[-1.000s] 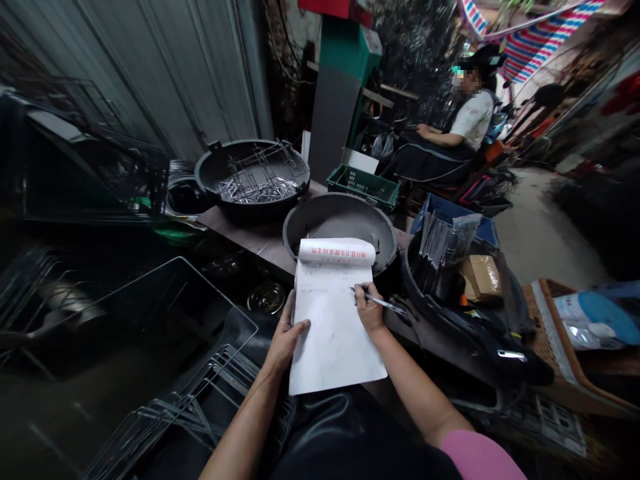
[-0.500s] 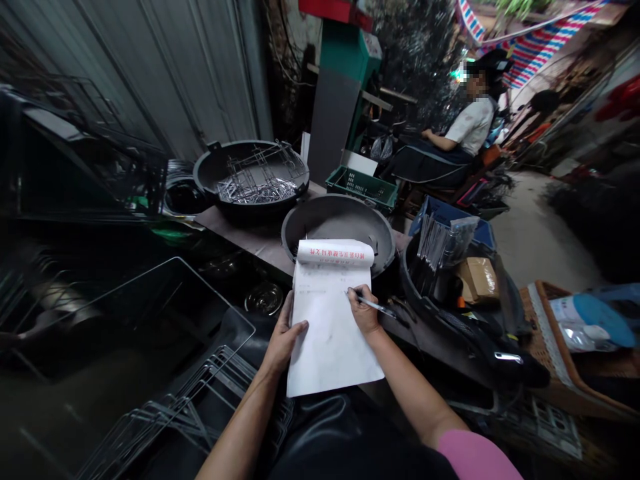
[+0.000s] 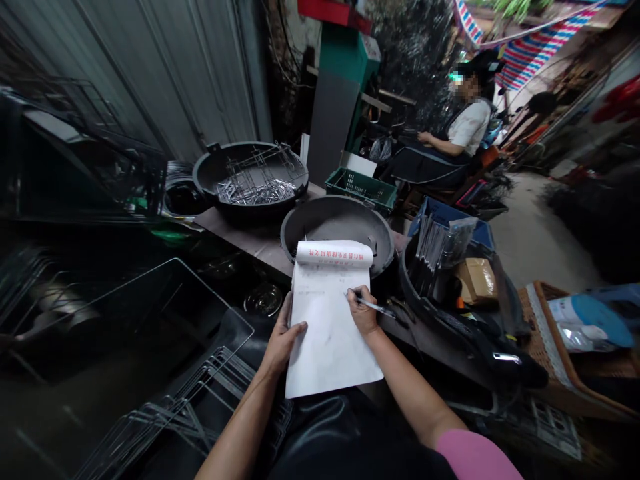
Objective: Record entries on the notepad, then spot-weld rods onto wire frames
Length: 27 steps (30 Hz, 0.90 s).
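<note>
A white paper pad (image 3: 333,347) lies tilted above my lap, its top sheet rolled back to show red printed characters. My left hand (image 3: 286,333) grips the pad's left edge, thumb on top and the other fingers underneath, partly hidden. In my right hand (image 3: 364,312) a pen (image 3: 375,306) is pinched, its tip at the upper right part of the page. Faint handwriting shows near the top of the sheet. Just behind the pad stands a round dark pan (image 3: 345,217) with a few small dark pieces in it.
Another pan (image 3: 210,167) holds metal wire pieces and a wire rack. A green crate (image 3: 360,187), a black tub (image 3: 413,273) of rods and a wicker basket (image 3: 545,333) stand around. Wire frames (image 3: 200,393) lie at my left. A person (image 3: 467,127) sits at the back right.
The view has shifted very slightly. Both hands, the pad and the pen stay in nearly the same place; the seated person's head and upper body have moved a little left.
</note>
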Available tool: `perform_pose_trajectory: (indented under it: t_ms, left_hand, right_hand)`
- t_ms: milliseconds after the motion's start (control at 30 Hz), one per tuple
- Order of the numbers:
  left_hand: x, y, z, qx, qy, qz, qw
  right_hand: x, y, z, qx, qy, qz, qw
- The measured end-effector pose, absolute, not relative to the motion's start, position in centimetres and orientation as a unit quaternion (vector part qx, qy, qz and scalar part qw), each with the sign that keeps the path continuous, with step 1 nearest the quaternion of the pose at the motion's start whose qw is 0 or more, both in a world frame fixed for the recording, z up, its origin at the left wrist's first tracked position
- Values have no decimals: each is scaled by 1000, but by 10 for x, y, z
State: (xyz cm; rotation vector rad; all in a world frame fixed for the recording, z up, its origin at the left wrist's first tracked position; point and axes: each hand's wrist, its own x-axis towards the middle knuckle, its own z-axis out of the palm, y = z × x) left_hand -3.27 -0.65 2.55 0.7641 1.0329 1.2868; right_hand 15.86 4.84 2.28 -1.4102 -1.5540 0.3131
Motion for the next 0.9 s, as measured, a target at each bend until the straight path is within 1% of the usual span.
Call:
perform_pose_trajectory:
  t_ms: [500,900]
  left_hand:
    - [-33,-4,22,347,447,566,600]
    - [-33,-7,24,339,444,560,612]
  right_hand:
    - [158,48,22,-586,-639,123,483]
    - [157,46,22,-588,-640,121,479]
